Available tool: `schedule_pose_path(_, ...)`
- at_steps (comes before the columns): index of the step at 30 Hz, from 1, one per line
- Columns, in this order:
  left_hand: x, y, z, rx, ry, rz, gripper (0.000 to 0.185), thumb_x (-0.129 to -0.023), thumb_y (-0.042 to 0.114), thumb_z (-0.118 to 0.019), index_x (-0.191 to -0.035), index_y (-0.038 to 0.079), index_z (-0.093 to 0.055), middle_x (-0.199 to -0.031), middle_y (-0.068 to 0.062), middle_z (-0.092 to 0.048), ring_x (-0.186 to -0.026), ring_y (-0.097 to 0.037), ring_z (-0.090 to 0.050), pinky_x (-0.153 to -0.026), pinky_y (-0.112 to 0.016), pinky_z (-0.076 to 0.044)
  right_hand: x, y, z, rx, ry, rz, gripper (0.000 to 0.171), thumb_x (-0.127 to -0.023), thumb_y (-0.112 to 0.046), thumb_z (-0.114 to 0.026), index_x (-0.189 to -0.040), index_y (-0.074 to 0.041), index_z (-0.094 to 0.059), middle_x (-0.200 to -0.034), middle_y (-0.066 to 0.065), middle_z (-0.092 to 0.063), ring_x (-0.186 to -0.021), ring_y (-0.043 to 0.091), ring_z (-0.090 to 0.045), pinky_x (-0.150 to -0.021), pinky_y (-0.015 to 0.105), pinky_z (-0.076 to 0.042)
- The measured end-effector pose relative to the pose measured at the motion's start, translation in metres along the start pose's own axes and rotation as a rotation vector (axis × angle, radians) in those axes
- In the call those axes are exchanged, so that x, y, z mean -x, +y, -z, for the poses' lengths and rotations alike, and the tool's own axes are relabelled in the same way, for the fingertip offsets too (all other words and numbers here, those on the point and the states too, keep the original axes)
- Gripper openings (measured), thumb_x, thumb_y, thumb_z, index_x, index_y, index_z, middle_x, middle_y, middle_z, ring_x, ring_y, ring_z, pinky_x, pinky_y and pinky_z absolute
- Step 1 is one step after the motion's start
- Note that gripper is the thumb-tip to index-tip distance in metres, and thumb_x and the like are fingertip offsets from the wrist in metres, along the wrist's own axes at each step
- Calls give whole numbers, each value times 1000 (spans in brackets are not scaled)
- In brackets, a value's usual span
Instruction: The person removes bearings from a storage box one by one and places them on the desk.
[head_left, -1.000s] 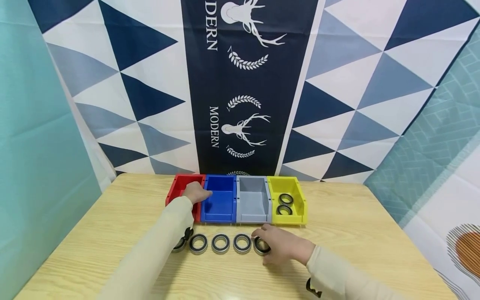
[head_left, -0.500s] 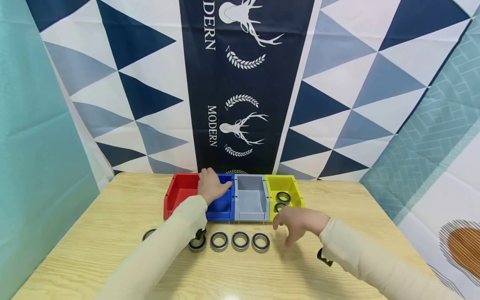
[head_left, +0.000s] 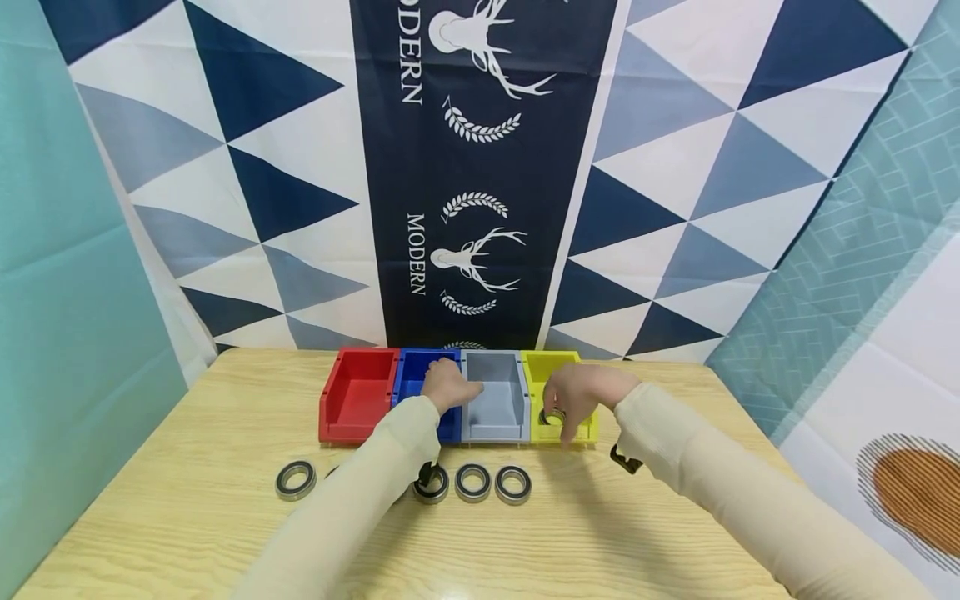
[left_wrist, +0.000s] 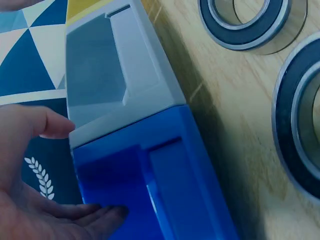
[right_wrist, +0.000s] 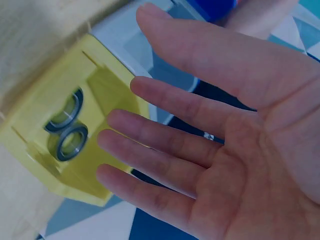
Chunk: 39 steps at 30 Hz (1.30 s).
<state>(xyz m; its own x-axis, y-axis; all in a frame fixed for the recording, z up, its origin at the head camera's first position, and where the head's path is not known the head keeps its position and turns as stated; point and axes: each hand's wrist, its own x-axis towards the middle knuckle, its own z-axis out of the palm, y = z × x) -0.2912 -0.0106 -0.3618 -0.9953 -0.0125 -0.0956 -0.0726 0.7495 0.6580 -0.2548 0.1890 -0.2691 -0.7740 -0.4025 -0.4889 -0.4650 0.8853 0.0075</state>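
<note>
Wooden surface (head_left: 675, 517) spread wide, a patterned cloth (head_left: 480, 167) hanging behind it. At the far edge sits a row of four bins side by side, touching: red bin (head_left: 358, 396), blue bin (head_left: 411, 379), grey bin (head_left: 497, 407), yellow bin (head_left: 534, 367).

Left hand (head_left: 447, 387) is over the seam between blue and grey; on the wrist view its fingers (left_wrist: 95, 214) lie straight and relaxed against the blue bin's rim, the thumb near the grey bin's edge, gripping nothing.

Right hand (head_left: 573, 396) hovers above the yellow bin, fingers (right_wrist: 150, 135) spread and released, palm bare on the wrist view, holding nothing. Beneath it, inside the yellow bin, two bearings (right_wrist: 67, 127) lie flat, one just beside the other.

Near the front of the bins, more bearings rest on the surface in a line: one (head_left: 513, 485) at the right end, one (head_left: 473, 482) just beside it, one (head_left: 433, 487) partly hidden by the left sleeve, and one (head_left: 296, 480) well apart to the left.
</note>
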Motion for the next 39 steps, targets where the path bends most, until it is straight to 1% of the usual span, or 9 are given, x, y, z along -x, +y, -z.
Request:
schedule_pose_path(2,-1,-2,-1,16,-18,13,49,-80,34,-71,-107,-5,-61,-105,-17,-63,-92,-29,-61,-82,-38,-54,-3,1,6,12,-1,-23,43,-69,-25,-86,-107,-13,-72,-109,4,-69,-92,13,-62,-86,31,-53)
schedule_pose_path(4,0,-3,-2,20,-27,18,33,-79,32,-71,-87,1,-61,-82,-9,-59,-74,-22,-57,-66,-32,-50,-7,2,11,20,-10,-51,43,-70,-26,-85,-109,-14,-71,-110,4,-68,-91,13,-60,-87,32,-53)
schedule_pose_path(7,-2,-4,-3,14,-22,26,26,-79,28,-71,-76,6,-58,-72,-5,-52,-67,-20,-53,-59,-29,-42,-12,3,17,4,-19,-109,42,-70,-27,-85,-108,-16,-72,-115,4,-64,-91,16,-56,-87,35,-53)
schedule_pose_path(12,-5,-9,-7,-3,-28,43,20,-78,20,-71,-73,6,-56,-72,-6,-52,-65,-20,-51,-55,-29,-40,-23,6,18,-45,-28,-159,39,-70,-27,-85,-106,-18,-71,-117,5,-61,-88,17,-54,-81,34,-52)
schedule_pose_path(17,-7,-11,-7,-21,-27,41,19,-76,16,-74,-75,4,-60,-76,-8,-57,-65,-20,-52,-56,-30,-44,-35,13,15,-81,-4,-148,34,-73,-26,-83,-103,-18,-70,-115,7,-60,-85,16,-58,-76,33,-55)
schedule_pose_path(22,-10,-9,-4,-16,-26,47,27,-74,19,-79,-87,0,-64,-86,-11,-65,-71,-21,-56,-69,-34,-55,-48,22,11,-171,61,-120,33,-79,-22,-78,-109,-10,-67,-123,15,-59,-88,20,-63,-74,34,-59)
schedule_pose_path(26,-12,-7,-3,-21,-35,44,32,-72,20,-81,-91,-1,-65,-90,-13,-67,-75,-22,-58,-75,-37,-57,-56,28,6,-227,69,-146,36,-80,-23,-77,-111,-8,-67,-127,17,-57,-92,25,-65,-70,34,-60)
schedule_pose_path(33,-18,-5,-7,-35,-37,23,39,-72,21,-82,-98,-2,-66,-99,-15,-68,-79,-23,-60,-77,-40,-58,-66,31,-8,-248,40,-206,38,-79,-24,-78,-111,-7,-67,-115,15,-60,-92,24,-62,-72,39,-60)
schedule_pose_path(39,-17,-4,-8,-26,-29,3,41,-72,21,-82,-101,-3,-65,-101,-16,-69,-79,-23,-61,-79,-40,-58,-70,27,-21,-201,89,-187,37,-75,-24,-80,-103,-4,-68,-101,9,-65,-81,17,-59,-70,37,-59)
